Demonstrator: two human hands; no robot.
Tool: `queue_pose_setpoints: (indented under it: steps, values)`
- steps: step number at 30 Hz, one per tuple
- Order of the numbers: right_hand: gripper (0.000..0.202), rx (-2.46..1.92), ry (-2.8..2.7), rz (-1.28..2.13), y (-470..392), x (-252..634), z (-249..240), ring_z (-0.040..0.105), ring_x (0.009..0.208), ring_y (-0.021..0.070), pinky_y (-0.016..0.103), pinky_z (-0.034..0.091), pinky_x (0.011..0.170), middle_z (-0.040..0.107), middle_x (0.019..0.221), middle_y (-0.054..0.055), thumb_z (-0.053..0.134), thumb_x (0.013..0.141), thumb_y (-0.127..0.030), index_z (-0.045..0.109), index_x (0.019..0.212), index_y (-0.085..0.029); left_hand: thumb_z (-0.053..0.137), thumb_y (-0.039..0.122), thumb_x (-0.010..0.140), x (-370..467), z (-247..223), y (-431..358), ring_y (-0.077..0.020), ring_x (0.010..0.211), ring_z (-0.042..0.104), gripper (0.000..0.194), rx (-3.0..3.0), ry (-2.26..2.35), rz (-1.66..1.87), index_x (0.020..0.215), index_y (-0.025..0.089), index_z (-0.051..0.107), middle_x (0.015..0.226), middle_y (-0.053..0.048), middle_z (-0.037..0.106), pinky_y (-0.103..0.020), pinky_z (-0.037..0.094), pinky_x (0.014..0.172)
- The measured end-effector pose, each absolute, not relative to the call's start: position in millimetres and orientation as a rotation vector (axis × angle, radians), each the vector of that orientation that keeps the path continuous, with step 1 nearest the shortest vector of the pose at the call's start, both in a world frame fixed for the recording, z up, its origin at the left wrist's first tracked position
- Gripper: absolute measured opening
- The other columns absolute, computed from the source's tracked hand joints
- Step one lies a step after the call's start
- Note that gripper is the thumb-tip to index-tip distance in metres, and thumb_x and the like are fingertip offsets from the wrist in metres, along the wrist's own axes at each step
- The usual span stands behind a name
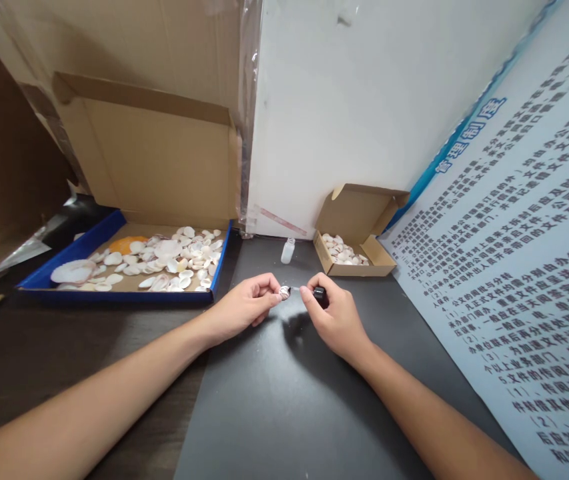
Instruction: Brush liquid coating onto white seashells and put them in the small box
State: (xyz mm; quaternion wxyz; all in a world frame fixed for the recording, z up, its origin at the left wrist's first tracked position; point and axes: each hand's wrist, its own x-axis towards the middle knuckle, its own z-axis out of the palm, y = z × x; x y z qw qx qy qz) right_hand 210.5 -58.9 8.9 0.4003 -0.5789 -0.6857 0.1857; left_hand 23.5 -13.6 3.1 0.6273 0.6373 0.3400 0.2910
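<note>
Between its fingertips my left hand (249,302) pinches a small shell (285,292) above the grey mat. My right hand (333,313) is closed around a black cap (320,296), from which a thin clear stem reaches left to the shell. Behind the hands a small whitish bottle (287,251) stands without a cap. To the left, a blue-edged cardboard box (114,293) holds many white shells (169,250) and an orange one (127,245). A smaller open box (359,270) at the right holds more pale shells (341,252).
Under the hands lies a dark grey mat (274,413) on a dark wooden table (129,407). A white panel (324,120) stands at the back. Along the right side leans a printed sheet (504,267). Cardboard and plastic wrap are at the left.
</note>
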Motion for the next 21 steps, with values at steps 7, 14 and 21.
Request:
queue_pose_setpoints:
  steps: [7,14,21]
  values:
    - [0.022,-1.453,-1.661,0.417,-58.4,212.1,8.8,0.036,0.047,0.0105,0.022,0.029,0.049,0.036,0.052,-0.008,0.051,0.092,-0.035,0.044,0.075,-0.022,0.063,0.046,0.084,23.7,1.9,-13.7,-0.0059,0.046,0.033,0.030,1.433,0.757,0.718,0.080,0.020,0.049,0.058,0.010,0.037,-0.021,0.022,0.045]
    - [0.020,-1.397,-1.772,0.505,-60.2,210.7,8.8,0.039,0.050,0.0111,0.022,0.032,0.050,0.041,0.056,-0.007,0.051,0.091,-0.033,0.046,0.075,-0.022,0.062,0.045,0.083,23.8,0.9,-13.2,-0.0058,0.046,0.034,0.029,1.425,0.759,0.720,0.082,0.020,0.048,0.060,0.009,0.038,-0.021,0.023,0.045]
    - [0.022,-1.404,-1.801,0.510,-60.7,210.9,9.2,0.040,0.052,0.0112,0.022,0.032,0.051,0.043,0.059,-0.005,0.051,0.091,-0.033,0.046,0.073,-0.022,0.062,0.045,0.083,24.0,0.3,-12.7,-0.0056,0.046,0.034,0.028,1.427,0.750,0.741,0.082,0.020,0.049,0.060,0.009,0.038,-0.020,0.023,0.044]
